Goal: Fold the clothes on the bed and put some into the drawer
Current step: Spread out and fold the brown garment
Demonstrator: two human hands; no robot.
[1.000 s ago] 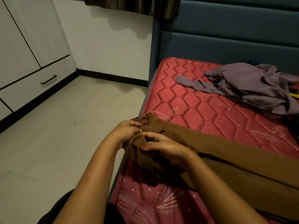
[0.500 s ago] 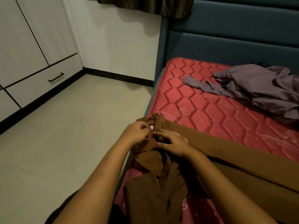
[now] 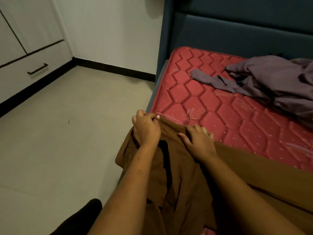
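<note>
"Where is the brown garment [image 3: 177, 175]?"

"On the near edge of the red mattress [image 3: 211, 102]. Part of it hangs off the side."

"What are the hands doing?"

"The left hand [image 3: 146, 128] curls its fingers tight round the top edge. The right hand [image 3: 198, 143] pinches it just beside."

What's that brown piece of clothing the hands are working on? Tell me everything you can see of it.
The brown garment is plain, soft-looking cloth, creased and only partly folded. One long flat part lies along the near edge of the red mattress toward the right. The bunched end hangs over the mattress's side, with a dark gap in its folds. The left hand pinches its top edge; the right hand rests on it beside, grip unclear.
</note>
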